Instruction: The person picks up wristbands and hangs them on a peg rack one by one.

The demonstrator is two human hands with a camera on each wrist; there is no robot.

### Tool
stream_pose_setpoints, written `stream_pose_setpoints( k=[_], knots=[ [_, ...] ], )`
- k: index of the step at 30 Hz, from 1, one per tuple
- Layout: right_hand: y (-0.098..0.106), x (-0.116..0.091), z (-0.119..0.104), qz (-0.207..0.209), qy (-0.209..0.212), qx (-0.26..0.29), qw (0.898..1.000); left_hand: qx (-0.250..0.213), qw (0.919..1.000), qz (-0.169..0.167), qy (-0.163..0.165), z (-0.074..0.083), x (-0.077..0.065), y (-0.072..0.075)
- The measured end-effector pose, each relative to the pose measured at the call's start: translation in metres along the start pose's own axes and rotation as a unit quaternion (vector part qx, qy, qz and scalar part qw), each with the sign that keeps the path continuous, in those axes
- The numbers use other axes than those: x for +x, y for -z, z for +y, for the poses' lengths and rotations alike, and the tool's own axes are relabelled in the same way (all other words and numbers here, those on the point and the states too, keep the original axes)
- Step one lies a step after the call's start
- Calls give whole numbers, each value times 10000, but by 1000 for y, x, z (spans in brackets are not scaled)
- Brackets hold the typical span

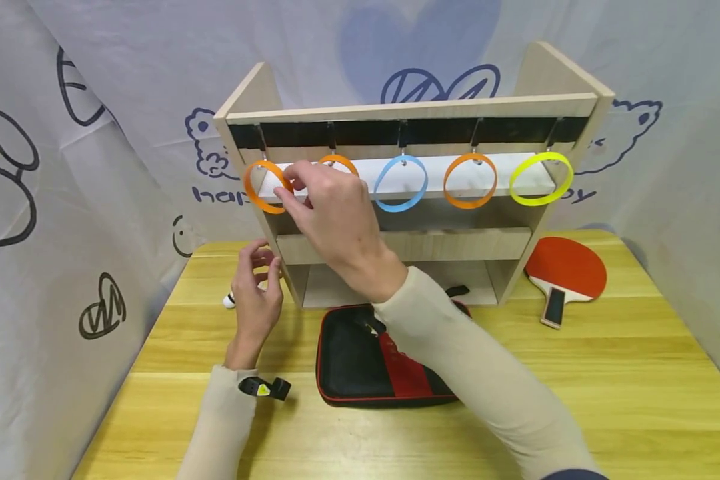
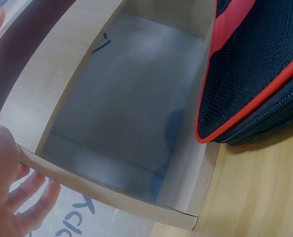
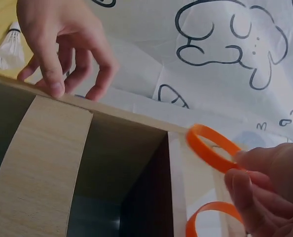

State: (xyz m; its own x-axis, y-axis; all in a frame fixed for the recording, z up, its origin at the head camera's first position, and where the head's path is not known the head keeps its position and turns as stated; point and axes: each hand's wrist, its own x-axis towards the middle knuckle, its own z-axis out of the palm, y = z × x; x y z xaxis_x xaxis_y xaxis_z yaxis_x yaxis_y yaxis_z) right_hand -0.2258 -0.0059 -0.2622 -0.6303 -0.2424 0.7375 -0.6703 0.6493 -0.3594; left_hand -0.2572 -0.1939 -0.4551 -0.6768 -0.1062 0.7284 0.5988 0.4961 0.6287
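Observation:
My right hand pinches an orange wristband between thumb and fingers, at the leftmost hook of a wooden shelf unit. In the right wrist view the fingertips of that hand hold the tilted orange band, and a second orange ring hangs close by. Beside the unit's left wall is my left hand, its fingers loosely curved. Its thumb touches the front edge of the side panel, while the other fingers lie along the outer side.
Further along the rack hang a blue ring, an orange ring and a yellow ring. A black and red zip case lies before the unit. A table-tennis bat rests at right, a shuttlecock at left.

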Motion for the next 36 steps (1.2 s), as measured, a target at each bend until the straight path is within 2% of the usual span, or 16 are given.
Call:
stream_pose_setpoints(
  k=[6,13,21,24,27,30,33,36],
  knots=[
    [10,-19,5,124,131,93,9998,1,10000,10,-22,0,1,-1],
    [26,-61,19,388,405,409,9976,8,10000,69,58,2,2,-1],
    [47,-106,44,281,257,29,9993,6,10000,-69,63,2,6,6],
    [53,-121,57,296,274,-142,9991,70,9999,-115,93,5,8,11],
    [60,-136,73,313,315,-376,9983,128,9999,-13,86,12,9,13],
    [69,-152,90,312,282,-654,9970,332,9993,111,-99,22,9,13],
    [79,-165,106,303,187,-954,9948,654,9965,129,-494,34,7,12],
    [90,-177,121,294,124,-1201,9922,911,9907,-188,-995,45,5,12]
  ],
)
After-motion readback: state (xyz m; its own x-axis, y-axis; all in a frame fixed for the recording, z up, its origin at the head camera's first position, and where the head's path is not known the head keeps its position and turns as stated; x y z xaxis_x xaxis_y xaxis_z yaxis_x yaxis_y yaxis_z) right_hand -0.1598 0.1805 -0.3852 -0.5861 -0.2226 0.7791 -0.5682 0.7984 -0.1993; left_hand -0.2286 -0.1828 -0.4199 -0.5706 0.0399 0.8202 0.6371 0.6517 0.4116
